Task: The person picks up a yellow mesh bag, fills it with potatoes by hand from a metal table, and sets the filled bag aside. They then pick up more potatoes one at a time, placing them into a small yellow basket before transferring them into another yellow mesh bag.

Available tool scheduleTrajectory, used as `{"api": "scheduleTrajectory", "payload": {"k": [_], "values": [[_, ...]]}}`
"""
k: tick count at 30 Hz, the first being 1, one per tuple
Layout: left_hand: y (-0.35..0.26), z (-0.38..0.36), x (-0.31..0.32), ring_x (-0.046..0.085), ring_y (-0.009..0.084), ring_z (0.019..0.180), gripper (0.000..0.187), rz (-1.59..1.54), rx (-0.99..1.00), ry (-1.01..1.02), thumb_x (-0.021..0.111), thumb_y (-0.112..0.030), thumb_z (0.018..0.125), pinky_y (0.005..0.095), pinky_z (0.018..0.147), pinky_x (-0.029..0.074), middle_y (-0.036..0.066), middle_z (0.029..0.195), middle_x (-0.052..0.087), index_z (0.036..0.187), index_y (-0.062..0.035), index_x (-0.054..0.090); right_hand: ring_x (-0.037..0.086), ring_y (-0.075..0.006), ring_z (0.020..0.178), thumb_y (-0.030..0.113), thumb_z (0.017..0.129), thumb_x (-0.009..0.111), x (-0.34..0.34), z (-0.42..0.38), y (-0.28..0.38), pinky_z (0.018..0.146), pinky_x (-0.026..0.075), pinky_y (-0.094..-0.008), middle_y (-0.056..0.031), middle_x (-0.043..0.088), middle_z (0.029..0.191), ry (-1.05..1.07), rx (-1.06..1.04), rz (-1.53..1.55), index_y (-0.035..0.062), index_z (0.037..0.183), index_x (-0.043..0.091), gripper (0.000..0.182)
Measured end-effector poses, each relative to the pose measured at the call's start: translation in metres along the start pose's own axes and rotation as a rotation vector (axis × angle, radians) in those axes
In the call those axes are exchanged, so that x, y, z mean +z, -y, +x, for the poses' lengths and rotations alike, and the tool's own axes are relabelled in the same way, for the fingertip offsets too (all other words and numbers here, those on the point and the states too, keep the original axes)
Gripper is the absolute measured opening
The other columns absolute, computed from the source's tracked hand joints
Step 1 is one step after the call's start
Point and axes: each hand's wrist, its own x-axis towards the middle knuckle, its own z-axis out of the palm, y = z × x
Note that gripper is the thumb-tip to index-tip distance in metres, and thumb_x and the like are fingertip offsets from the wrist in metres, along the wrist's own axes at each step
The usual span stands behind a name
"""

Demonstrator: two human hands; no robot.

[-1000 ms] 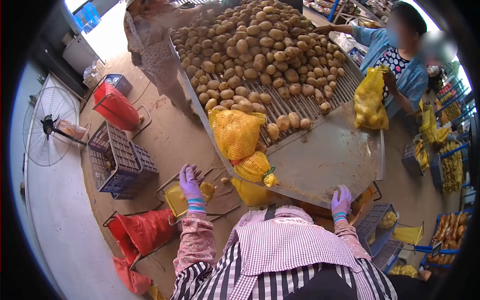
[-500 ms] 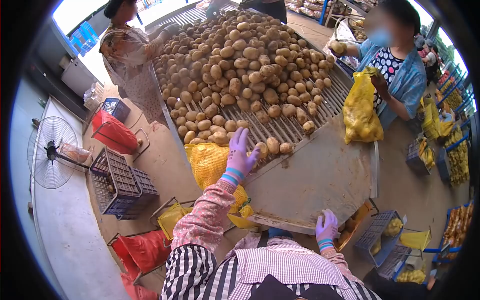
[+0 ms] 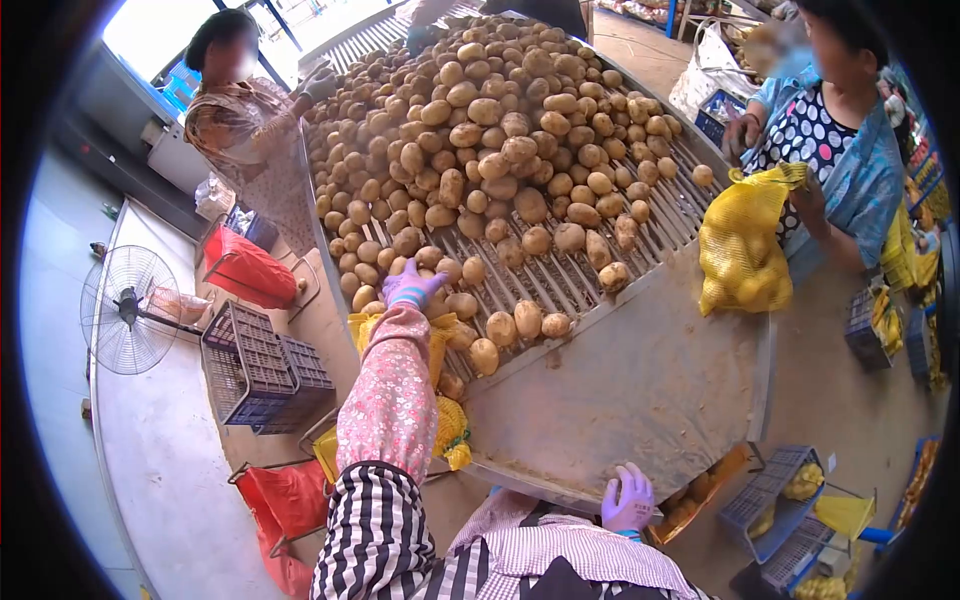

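Observation:
My left hand point(image 3: 412, 286), in a lilac glove, rests on potatoes point(image 3: 405, 240) at the near left edge of the heap. Its fingers are spread over them. Below that wrist, a yellow mesh bag point(image 3: 440, 345) hangs at the table's edge, partly hidden by my sleeve. Several loose potatoes point(image 3: 484, 356) lie just right of the bag. My right hand point(image 3: 628, 498), gloved alike, lies on the near rim of the metal table point(image 3: 620, 400) with fingers stretched out and nothing in them.
A co-worker point(image 3: 835, 140) on the right holds a filled yellow mesh bag point(image 3: 745, 245). Another person point(image 3: 235, 130) stands at the left side. Crates point(image 3: 250, 365), red bags on frames point(image 3: 285, 500) and a fan point(image 3: 128, 308) stand to the left; more crates point(image 3: 775, 500) sit at lower right.
My left hand has moved left and forward from above the bag onto the potatoes. My right hand stays at the rim. The right co-worker's raised hand with a potato has come down.

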Motion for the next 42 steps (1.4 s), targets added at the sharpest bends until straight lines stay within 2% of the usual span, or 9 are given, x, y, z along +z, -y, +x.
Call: {"api": "scheduleTrajectory", "payload": {"k": [8,11,15,20,31,36,38,40,42], "values": [[-0.073,-0.117,0.052,0.035,0.0487,0.146,0.09,-0.091,0.499,0.193,0.068,-0.066,0.088,0.051,0.121,0.031,0.029,0.16,0.031,0.159,-0.0191,0.038,0.061,-0.0368,0.116,0.019,0.09,0.066,0.0,-0.003,-0.003,0.1,0.047,-0.0498,-0.014,0.066,0.125,0.061,-0.028,-0.002,0.0096,0.114,0.068,0.026],[-0.07,-0.117,0.067,0.037,0.0427,0.147,0.082,-0.564,0.76,0.267,0.071,-0.052,0.091,0.0461,0.121,0.033,0.024,0.158,0.039,0.154,-0.0086,0.042,0.061,-0.037,0.115,0.019,0.09,0.066,0.005,-0.006,-0.006,0.1,0.047,-0.0496,-0.0145,0.066,0.125,0.068,-0.025,0.001,0.0097,0.113,0.068,0.026],[-0.038,-0.057,0.048,0.041,0.0421,0.143,0.078,-0.633,0.638,-0.166,0.073,-0.046,0.091,0.0458,0.121,0.033,0.026,0.153,0.044,0.15,-0.0027,0.044,0.061,-0.0371,0.114,0.018,0.089,0.065,0.006,-0.009,-0.006,0.1,0.048,-0.0494,-0.0151,0.066,0.125,0.028,-0.012,-0.021,0.0099,0.113,0.068,0.025],[0.039,0.026,-0.04,0.038,0.0413,0.145,0.088,-0.006,0.211,-0.426,0.082,-0.035,0.08,0.0445,0.119,0.037,0.022,0.159,0.037,0.151,-0.0059,0.04,0.061,-0.0375,0.113,0.017,0.089,0.064,0.007,-0.009,-0.003,0.098,0.048,-0.0499,-0.0157,0.066,0.125,0.029,-0.008,-0.086,0.0083,0.112,0.068,0.025],[0.118,0.133,-0.116,0.035,0.0396,0.15,0.132,0.017,0.113,0.047,0.096,-0.036,0.06,0.0431,0.121,0.038,0.022,0.166,0.021,0.165,-0.015,0.017,0.06,-0.0399,0.11,0.017,0.093,0.056,0.004,-0.008,0.003,0.098,0.046,-0.0511,-0.0177,0.065,0.124,0.046,0.001,-0.149,0.0026,0.112,0.067,0.026],[0.121,0.149,-0.103,0.038,0.041,0.147,0.122,0.061,0.1,0.021,0.095,-0.042,0.061,0.0439,0.123,0.035,0.024,0.162,0.024,0.161,-0.0163,0.029,0.06,-0.0401,0.109,0.016,0.093,0.055,0.003,-0.007,0.005,0.097,0.046,-0.0511,-0.0183,0.064,0.124,0.053,0.012,-0.154,0.0016,0.111,0.067,0.026],[0.126,0.146,-0.106,0.047,0.0401,0.14,0.113,-0.155,0.177,0.126,0.095,-0.04,0.062,0.0442,0.114,0.047,0.025,0.158,0.027,0.156,-0.0162,0.036,0.059,-0.0405,0.108,0.016,0.093,0.055,0.003,-0.006,0.005,0.096,0.046,-0.051,-0.0188,0.064,0.124,0.066,0.011,-0.156,0.0015,0.111,0.066,0.026],[0.133,0.128,-0.116,0.056,0.0341,0.129,0.103,-0.233,0.303,0.265,0.094,-0.033,0.066,0.0377,0.08,0.064,0.025,0.152,0.039,0.153,-0.0153,0.042,0.059,-0.0409,0.107,0.017,0.094,0.054,0.004,-0.006,0.005,0.095,0.046,-0.0512,-0.0192,0.064,0.124,0.064,0.007,-0.169,0.0016,0.111,0.066,0.026],[0.136,0.101,-0.143,0.054,0.0355,0.133,0.108,-0.508,0.348,0.427,0.093,-0.034,0.066,0.0416,0.094,0.06,0.023,0.154,0.039,0.156,-0.0148,0.038,0.059,-0.0409,0.107,0.018,0.095,0.053,0.006,-0.008,0.004,0.095,0.046,-0.0513,-0.0192,0.064,0.124,0.027,-0.022,-0.171,0.0019,0.112,0.066,0.026]]}}
